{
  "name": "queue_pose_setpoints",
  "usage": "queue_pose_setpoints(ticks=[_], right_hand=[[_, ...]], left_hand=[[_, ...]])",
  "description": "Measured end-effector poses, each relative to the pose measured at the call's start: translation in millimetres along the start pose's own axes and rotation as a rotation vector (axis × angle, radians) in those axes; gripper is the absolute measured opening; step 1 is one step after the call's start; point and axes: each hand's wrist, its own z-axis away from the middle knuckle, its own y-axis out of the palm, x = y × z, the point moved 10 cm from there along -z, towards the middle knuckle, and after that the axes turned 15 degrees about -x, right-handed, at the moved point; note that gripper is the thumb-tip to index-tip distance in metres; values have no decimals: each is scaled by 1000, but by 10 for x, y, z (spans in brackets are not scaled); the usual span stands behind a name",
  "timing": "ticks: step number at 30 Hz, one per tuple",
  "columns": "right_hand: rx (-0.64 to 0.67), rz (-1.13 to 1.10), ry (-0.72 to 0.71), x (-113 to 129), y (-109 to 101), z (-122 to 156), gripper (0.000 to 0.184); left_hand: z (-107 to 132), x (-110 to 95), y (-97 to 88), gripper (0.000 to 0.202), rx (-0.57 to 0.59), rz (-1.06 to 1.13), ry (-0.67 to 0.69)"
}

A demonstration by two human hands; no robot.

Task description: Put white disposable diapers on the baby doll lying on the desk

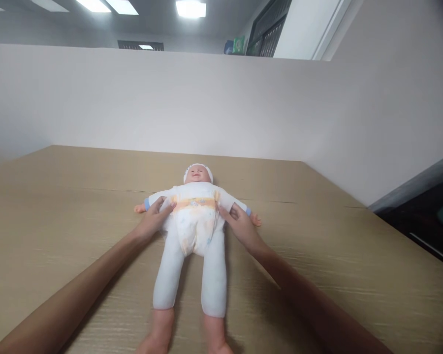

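A baby doll (214,295) in white clothes and a white cap lies on its back on the wooden table, its feet toward me. Around its hips and belly is a diaper (195,221) with an orange waistband. My left hand (154,216) is at the diaper's left edge in view, thumb on the waistband end and fingers curled beside the doll. On the opposite side, my right hand (239,223) pinches the other edge of the diaper near the waistband. The tips of several fingers are hidden beside the doll's body.
The doll rests on a wide wooden tabletop (77,216). A pale wall (170,103) rises behind the table's far edge. At the right, beyond the table's edge, stands a dark object (424,211). Green and blue packs (238,45) show above the wall.
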Motion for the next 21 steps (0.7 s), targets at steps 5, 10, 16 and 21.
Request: queue_pose_setpoints(ticks=[5, 10, 16, 21], right_hand=[[-41, 541, -345, 203, -308, 221, 34], [-15, 782, -528, 257, -355, 316, 19], [24, 815, -314, 71, -351, 246, 14], [12, 854, -138, -84, -410, 157, 23]], left_hand=[[-89, 54, -172, 70, -78, -85, 52], [116, -689, -182, 38, -213, -346, 495], [605, -1396, 895, 23, 321, -556, 937], [488, -1170, 1303, 24, 444, -744, 944]])
